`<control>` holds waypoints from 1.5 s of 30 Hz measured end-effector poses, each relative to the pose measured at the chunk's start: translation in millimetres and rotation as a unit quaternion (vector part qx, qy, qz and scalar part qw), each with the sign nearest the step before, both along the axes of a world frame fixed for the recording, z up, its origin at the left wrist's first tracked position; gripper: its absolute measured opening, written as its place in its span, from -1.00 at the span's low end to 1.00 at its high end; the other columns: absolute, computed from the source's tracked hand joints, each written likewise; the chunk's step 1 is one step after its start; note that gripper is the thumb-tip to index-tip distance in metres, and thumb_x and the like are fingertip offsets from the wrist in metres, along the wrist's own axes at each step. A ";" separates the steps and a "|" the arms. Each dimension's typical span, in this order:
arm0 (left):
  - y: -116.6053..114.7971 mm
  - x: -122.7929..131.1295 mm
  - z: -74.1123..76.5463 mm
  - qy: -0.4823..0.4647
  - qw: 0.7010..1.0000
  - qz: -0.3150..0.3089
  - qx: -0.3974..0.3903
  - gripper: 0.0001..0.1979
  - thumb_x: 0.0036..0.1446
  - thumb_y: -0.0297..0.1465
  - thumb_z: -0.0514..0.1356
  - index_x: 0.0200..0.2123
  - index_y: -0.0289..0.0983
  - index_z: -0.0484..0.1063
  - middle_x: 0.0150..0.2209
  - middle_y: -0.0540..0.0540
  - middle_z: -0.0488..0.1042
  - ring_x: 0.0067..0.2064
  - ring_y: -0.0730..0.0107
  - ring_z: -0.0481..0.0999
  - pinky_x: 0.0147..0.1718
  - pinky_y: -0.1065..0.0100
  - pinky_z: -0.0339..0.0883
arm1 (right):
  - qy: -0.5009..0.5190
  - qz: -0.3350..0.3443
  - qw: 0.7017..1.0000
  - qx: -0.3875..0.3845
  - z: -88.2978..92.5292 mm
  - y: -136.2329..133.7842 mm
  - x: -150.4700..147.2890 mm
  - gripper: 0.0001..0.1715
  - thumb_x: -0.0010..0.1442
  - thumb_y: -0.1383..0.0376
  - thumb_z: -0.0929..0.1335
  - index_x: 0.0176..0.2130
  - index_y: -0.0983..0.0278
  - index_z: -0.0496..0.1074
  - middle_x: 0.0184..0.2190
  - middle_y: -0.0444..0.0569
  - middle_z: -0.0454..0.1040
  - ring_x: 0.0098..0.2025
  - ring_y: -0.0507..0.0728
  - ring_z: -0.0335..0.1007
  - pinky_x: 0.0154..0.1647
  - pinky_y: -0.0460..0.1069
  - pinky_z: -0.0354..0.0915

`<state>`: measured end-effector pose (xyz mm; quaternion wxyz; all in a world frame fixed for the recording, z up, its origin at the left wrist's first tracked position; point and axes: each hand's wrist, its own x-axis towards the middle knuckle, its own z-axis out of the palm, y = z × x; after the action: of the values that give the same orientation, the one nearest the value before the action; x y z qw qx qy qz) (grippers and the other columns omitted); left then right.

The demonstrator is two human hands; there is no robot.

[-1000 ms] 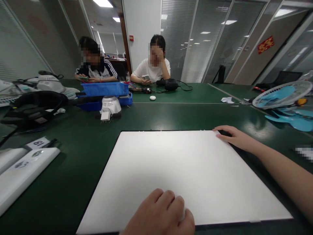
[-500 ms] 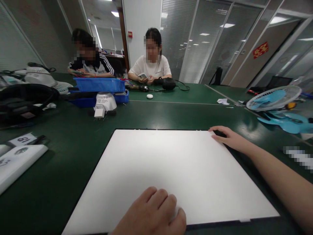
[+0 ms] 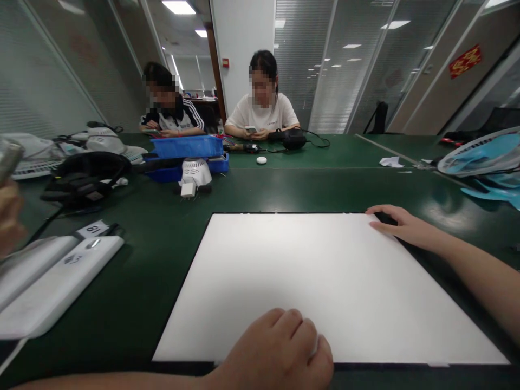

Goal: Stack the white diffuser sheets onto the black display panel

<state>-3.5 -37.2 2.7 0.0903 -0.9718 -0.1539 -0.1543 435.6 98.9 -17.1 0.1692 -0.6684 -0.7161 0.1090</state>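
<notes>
A large white rectangular panel [image 3: 300,271] with a thin dark border lies flat on the green table. My left hand [image 3: 284,346] rests over its near edge, palm down, with the fingers curled into a fist. A small whitish bit shows between thumb and forefinger; what it is stays hidden. At the panel's far right corner is my right hand [image 3: 392,221]. Its thumb lies on the white surface and its forefinger stretches along the far edge, with a gap between them.
White slab-like cases [image 3: 69,281] lie to the left. Behind them are a black headset-like item [image 3: 91,176], blue bins [image 3: 187,146] and a white device [image 3: 195,172]. A person's hand [image 3: 10,216] shows at far left. Blue fan parts [image 3: 483,157] lie right. Two people sit opposite.
The view has turned a little to the left, so the scene sits further right. Another person's hand with a greyish object has come in at far left. My hands keep their places on the panel.
</notes>
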 end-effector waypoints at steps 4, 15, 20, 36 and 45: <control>-1.3 -1.3 6.4 0.019 1.000 -0.004 0.007 -0.86 0.26 -0.48 0.23 -0.10 -0.31 0.41 -0.28 -0.06 0.52 -0.32 0.33 0.49 -0.50 0.35 0.31 | 0.016 0.018 1.000 -0.001 -7.7 8.1 9.1 -0.42 0.14 -0.15 0.32 0.02 0.10 0.46 0.15 0.06 0.45 0.17 0.36 0.32 0.01 0.15 0.39; -1.0 -1.3 7.8 0.028 0.999 -0.010 0.023 -0.89 0.29 -0.50 0.17 -0.11 -0.31 0.41 -0.27 -0.09 0.54 -0.33 0.35 0.52 -0.52 0.38 0.30 | 0.013 0.033 0.999 0.019 -19.9 18.2 22.1 -0.45 0.18 -0.13 0.31 -0.01 0.14 0.47 0.09 0.08 0.49 0.12 0.32 0.37 0.02 0.14 0.36; -0.8 -0.9 6.9 0.034 0.999 -0.011 0.013 -0.85 0.31 -0.53 0.14 -0.06 -0.33 0.39 -0.25 -0.09 0.54 -0.32 0.35 0.52 -0.51 0.37 0.32 | 0.003 0.005 1.000 0.018 -14.5 16.2 14.8 -0.36 0.10 -0.18 0.31 -0.03 0.17 0.47 0.05 0.09 0.50 0.03 0.34 0.41 -0.05 0.17 0.38; -1.7 0.2 5.0 0.027 1.000 -0.012 0.010 -0.85 0.34 -0.49 0.11 -0.07 -0.37 0.42 -0.22 -0.14 0.54 -0.30 0.30 0.51 -0.48 0.34 0.35 | -0.012 0.031 0.999 0.030 -10.4 13.8 9.0 -0.40 0.16 -0.16 0.29 -0.06 0.21 0.47 -0.02 0.11 0.53 -0.03 0.31 0.42 -0.25 0.11 0.34; -1.8 0.5 3.3 0.047 0.999 0.001 0.017 -0.85 0.32 -0.46 0.17 -0.06 -0.33 0.37 -0.25 -0.11 0.50 -0.31 0.29 0.49 -0.45 0.33 0.34 | 0.015 0.029 0.999 0.031 -4.8 9.2 3.2 -0.47 0.21 -0.14 0.28 -0.06 0.18 0.44 -0.03 0.12 0.52 0.01 0.32 0.42 -0.01 0.18 0.36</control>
<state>-3.0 -39.1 6.0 0.1137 -0.9763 -0.1474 -0.1105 438.8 108.1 -21.9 0.1975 -0.6399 -0.7357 0.1014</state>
